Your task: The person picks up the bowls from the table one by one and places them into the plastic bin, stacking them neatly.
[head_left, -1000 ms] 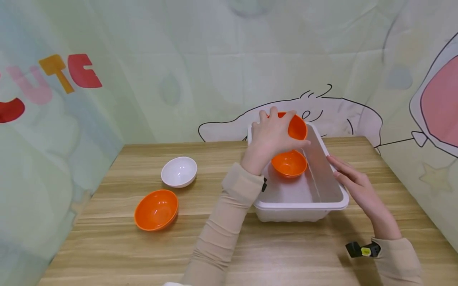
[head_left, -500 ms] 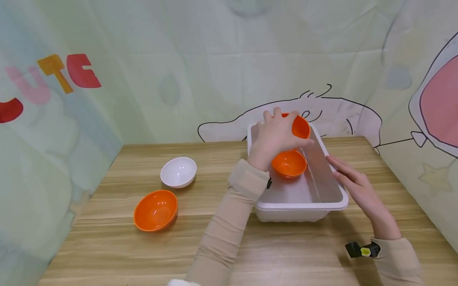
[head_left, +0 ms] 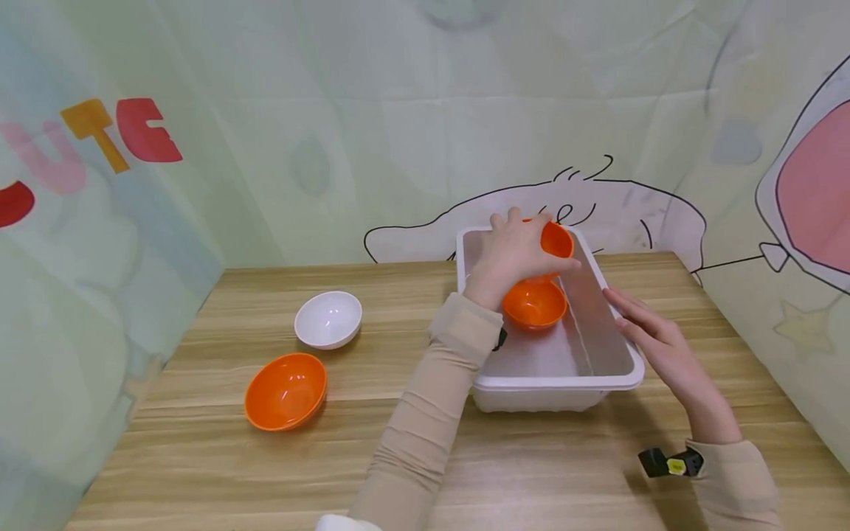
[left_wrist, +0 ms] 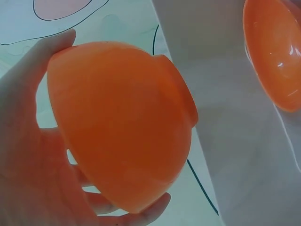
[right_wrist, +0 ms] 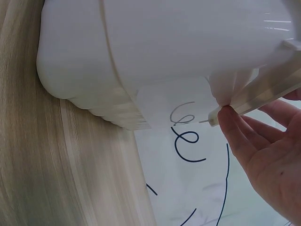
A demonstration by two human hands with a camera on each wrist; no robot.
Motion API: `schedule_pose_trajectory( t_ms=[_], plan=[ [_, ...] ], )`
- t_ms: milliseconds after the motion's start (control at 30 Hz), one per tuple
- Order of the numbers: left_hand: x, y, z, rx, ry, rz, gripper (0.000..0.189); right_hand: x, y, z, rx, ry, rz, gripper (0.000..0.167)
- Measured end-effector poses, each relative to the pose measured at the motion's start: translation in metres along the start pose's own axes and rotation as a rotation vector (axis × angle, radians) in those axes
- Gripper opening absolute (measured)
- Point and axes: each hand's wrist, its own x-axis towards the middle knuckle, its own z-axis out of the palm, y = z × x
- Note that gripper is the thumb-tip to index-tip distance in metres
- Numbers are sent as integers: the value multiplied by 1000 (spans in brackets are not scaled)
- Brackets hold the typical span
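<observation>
My left hand (head_left: 514, 254) grips an orange bowl (left_wrist: 122, 122) by its rim, thumb on one side and fingers on the other. The bowl is tipped on its side over the far part of a white plastic bin (head_left: 558, 382); the hand covers part of it in the head view. A second orange bowl (head_left: 534, 304) sits inside the bin, nearer the front, with its opening up. My right hand (head_left: 664, 354) touches the bin's right rim, its fingers fairly straight, fingertips right at the rim in the right wrist view.
Left of the bin, a white bowl (head_left: 328, 320) and a larger-looking orange bowl (head_left: 286, 391) stand on the wooden table (head_left: 265, 479). A printed cloth backdrop (head_left: 398, 133) hangs right behind the table's far edge.
My left hand has moved slightly right, then a little lower, with the orange bowl in its grip. My right hand stays at the bin's rim.
</observation>
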Motion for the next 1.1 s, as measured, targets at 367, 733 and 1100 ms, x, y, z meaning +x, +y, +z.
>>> schedule_pose_trajectory(
  t_ms=[367, 733, 1100],
  plan=[
    [7, -2, 11, -22, -27, -6, 81, 0, 0, -1, 25, 6, -4, 47],
    [16, -5, 24, -67, -61, -29, 80, 0, 1, 0, 25, 13, -7, 47],
    [22, -6, 28, -140, -118, -70, 78, 0, 2, -1, -32, 32, -41, 46]
  ],
)
